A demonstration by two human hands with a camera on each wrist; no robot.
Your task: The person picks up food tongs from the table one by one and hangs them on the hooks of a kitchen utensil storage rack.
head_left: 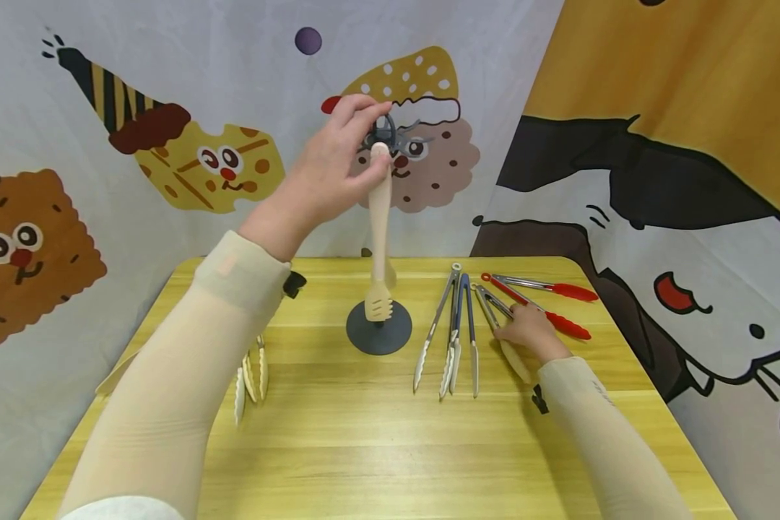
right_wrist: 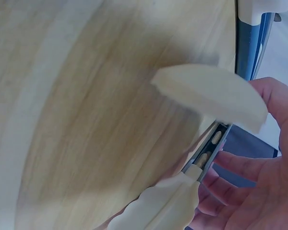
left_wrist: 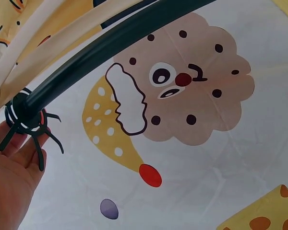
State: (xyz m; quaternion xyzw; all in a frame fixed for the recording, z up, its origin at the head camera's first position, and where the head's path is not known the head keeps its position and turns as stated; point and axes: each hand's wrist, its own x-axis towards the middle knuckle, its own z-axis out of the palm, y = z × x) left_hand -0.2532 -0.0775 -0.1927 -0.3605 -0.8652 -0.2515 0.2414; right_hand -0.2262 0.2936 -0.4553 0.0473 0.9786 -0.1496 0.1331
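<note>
My left hand (head_left: 331,159) is raised at the top of a dark hook stand (head_left: 379,328), thumb and fingers pinching the upper end of beige tongs (head_left: 380,217) that hang down beside the pole. In the left wrist view the stand's hooks (left_wrist: 40,153) spread in front of the fingers. On the right side of the table, my right hand (head_left: 531,331) grips a second pair of tongs with steel arms and beige ends (head_left: 513,361). The right wrist view shows one beige end (right_wrist: 211,93) near the thumb and the other scalloped end (right_wrist: 158,206) below the fingers.
Red-ended tongs (head_left: 568,326) lie spread beyond my right hand. To its left are white-tipped steel tongs (head_left: 429,339) and blue-handled tongs (head_left: 471,318). Pale tongs (head_left: 251,379) lie partly behind my left forearm. A printed cloth (head_left: 234,43) hangs behind the wooden table (head_left: 377,433).
</note>
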